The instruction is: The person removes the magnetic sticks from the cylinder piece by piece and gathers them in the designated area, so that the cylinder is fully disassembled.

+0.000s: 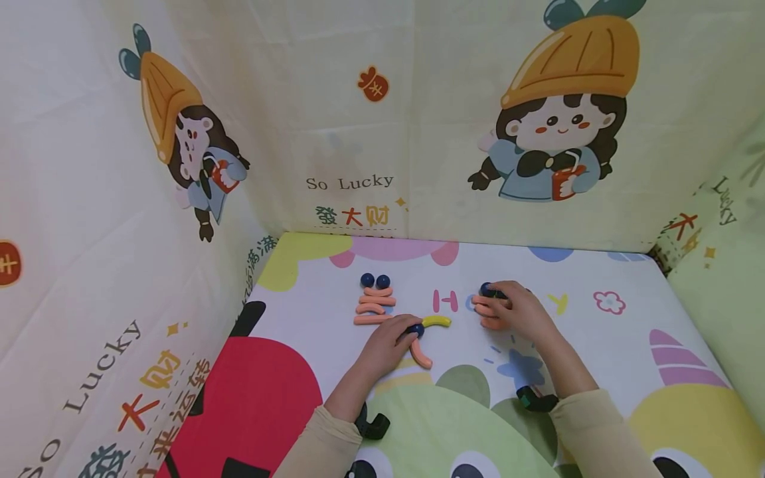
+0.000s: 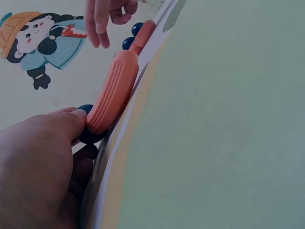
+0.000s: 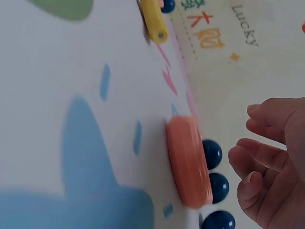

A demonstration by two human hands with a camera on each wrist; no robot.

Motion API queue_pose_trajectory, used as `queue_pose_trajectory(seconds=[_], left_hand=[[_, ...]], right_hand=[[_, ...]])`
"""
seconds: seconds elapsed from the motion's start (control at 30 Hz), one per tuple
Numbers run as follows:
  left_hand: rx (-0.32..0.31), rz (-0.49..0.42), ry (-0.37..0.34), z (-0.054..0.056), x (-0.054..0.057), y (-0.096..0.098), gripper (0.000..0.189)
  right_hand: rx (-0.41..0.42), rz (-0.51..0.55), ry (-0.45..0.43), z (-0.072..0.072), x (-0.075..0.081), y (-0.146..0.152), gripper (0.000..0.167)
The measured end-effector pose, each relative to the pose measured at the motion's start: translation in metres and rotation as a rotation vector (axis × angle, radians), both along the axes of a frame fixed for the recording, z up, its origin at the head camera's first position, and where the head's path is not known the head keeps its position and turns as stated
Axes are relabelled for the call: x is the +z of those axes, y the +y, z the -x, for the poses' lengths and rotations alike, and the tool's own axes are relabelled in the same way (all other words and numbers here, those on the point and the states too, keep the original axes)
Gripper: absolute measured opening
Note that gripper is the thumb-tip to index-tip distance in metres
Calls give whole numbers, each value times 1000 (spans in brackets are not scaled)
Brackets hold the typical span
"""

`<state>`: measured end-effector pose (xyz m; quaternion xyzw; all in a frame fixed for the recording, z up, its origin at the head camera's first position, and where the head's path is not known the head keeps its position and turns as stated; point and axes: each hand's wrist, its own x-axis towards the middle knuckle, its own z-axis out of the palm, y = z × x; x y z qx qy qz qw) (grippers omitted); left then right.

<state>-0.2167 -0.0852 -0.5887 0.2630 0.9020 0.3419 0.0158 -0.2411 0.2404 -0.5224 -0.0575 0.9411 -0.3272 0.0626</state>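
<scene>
My left hand (image 1: 382, 346) pinches a dark blue ball (image 1: 416, 328) low over the tabletop, thumb pressed on it in the left wrist view. A curved orange ridged stick (image 1: 421, 356) runs from that ball toward me, and a yellow curved stick (image 1: 438, 321) extends to its right. Over on the right, my right hand (image 1: 526, 311) hovers with loosely bent fingers above a group of orange sticks (image 3: 188, 162) and dark blue balls (image 3: 219, 187). The right wrist view shows a gap between those fingers and the balls.
Left of centre, several orange sticks (image 1: 377, 301) lie in a column topped by two blue balls (image 1: 367, 280). The table (image 1: 335, 345) has a cartoon-printed cover. Printed cloth walls (image 1: 442, 153) enclose it at the back and sides. Black wrist mounts (image 1: 374, 427) sit at both sleeves.
</scene>
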Motion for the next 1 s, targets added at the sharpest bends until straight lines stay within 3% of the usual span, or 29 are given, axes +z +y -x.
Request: queue_pose_trajectory(seconds=[0.33,0.5,0.73,1.0], left_hand=[[2,-5,6,1,-1,0,36],[1,-9,7,1,-1,0,36],[-3,-8,25,0,0,1,36],[3,-5,19,2,-2,1,36]], right_hand=[[126,-8,107,-11,-11,-47,39],[173,-10,104,-13,-21,-68,38],[183,-10,82,-11,-34,-87,36],[144,-104,128,-7,-42,-100,27]])
